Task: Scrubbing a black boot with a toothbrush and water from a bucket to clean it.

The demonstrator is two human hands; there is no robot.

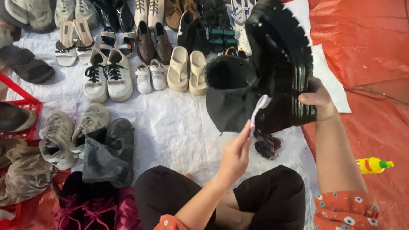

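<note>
The right hand [317, 99] is clamped on the sole edge of the black boot [272, 72], held up sideways. The left hand [235, 155] pinches a toothbrush [257, 111] against the boot's side. That one-sided hold could slip under hard brushing, dropping the boot onto the rag [267, 145] just below.

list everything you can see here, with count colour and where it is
boot: 1, black, chunky sole, held up centre right
toothbrush: 1, white, against the boot
dark rag: 1, on the sheet below the boot
white sheet: 1, under the shoes
shoes and sandals: many pairs, mixed colours, in rows at top
cream slides: 1 pair, top centre
bottle: 1, yellow, green cap, on the orange tarp
left hand: holds the toothbrush
right hand: grips the boot's sole
</note>
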